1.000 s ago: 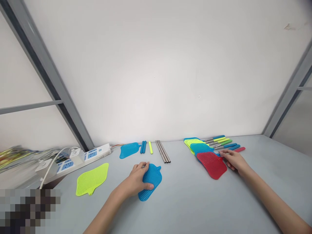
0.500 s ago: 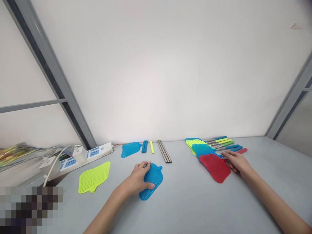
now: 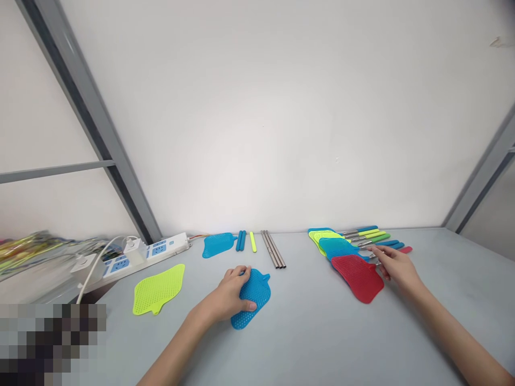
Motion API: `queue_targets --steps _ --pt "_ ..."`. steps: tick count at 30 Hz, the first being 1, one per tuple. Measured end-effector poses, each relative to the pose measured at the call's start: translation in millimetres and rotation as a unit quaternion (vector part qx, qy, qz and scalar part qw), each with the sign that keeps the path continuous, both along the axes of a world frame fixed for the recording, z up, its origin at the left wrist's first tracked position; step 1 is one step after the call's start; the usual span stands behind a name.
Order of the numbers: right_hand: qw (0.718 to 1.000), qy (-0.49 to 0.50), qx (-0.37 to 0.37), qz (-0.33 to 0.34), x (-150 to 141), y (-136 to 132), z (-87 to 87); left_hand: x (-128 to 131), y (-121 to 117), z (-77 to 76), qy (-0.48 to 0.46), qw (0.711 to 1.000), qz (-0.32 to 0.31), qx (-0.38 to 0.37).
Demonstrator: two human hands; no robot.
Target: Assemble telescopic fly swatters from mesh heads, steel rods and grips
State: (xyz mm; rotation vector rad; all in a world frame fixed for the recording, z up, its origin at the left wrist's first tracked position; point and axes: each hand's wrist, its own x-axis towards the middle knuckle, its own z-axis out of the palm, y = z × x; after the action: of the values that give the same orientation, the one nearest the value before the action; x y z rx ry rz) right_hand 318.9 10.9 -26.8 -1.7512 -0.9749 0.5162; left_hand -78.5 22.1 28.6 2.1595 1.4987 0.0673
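Observation:
A blue perforated fly swatter head [image 3: 256, 292] lies under my left hand [image 3: 235, 295], which grips it by the sides with thumb and fingers. My right hand [image 3: 392, 265] is at the metal shaft of a red fly swatter [image 3: 357, 277], index finger stretched out and fingers apart around the shaft. This swatter tops an overlapping row of fly swatters, with blue [image 3: 338, 247] and yellow-green [image 3: 322, 236] heads behind it. Their coloured handles point right, partly hidden by my hand.
A yellow-green swatter head [image 3: 159, 289] lies at left, another blue head [image 3: 218, 245] behind. Two blue grips [image 3: 240, 240], a yellow grip [image 3: 253, 242] and three metal tubes [image 3: 273, 249] lie near the wall. A power strip [image 3: 167, 246] with plugs sits at the left edge.
The view has shifted slightly. My right index finger has lifted a little, and more of the red swatter's shaft shows. My left hand stays on the blue head.

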Motion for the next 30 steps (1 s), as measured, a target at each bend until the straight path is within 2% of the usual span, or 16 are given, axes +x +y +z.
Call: queue_targets --steps 4,11,13,16,19,22,27,30 --pt "0.999 -0.008 0.025 0.026 -14.2 -5.7 8.6 -0.3 0.2 -2.6 -0.012 1.0 -0.003 0.01" --pt "0.998 -0.026 0.034 0.034 -46.6 -15.0 21.7 -9.2 9.0 -9.1 -0.025 0.998 0.044 0.04" --pt "0.998 -0.027 0.039 0.042 -52.3 -16.7 22.5 -12.7 13.3 -8.4 -0.033 0.996 0.038 0.072" --pt "0.996 -0.004 0.053 0.065 -60.1 -19.2 21.8 -18.9 23.9 -5.9 -0.015 0.986 0.059 0.158" --pt "0.99 0.055 0.067 0.111 -72.3 -20.7 20.8 -28.1 44.7 -4.6 0.022 0.96 0.13 0.246" --pt "0.979 0.098 0.04 0.173 -90.5 -19.8 20.0 -38.8 77.3 -4.3 0.038 0.946 0.166 0.275" --pt "0.946 0.093 -0.05 0.306 -123.7 -10.4 19.2 -49.4 134.4 -7.4 0.076 0.941 0.156 0.29" --pt "0.934 0.068 -0.096 0.336 -138.7 1.3 17.1 -51.1 155.7 -15.9 0.093 0.942 0.142 0.291"
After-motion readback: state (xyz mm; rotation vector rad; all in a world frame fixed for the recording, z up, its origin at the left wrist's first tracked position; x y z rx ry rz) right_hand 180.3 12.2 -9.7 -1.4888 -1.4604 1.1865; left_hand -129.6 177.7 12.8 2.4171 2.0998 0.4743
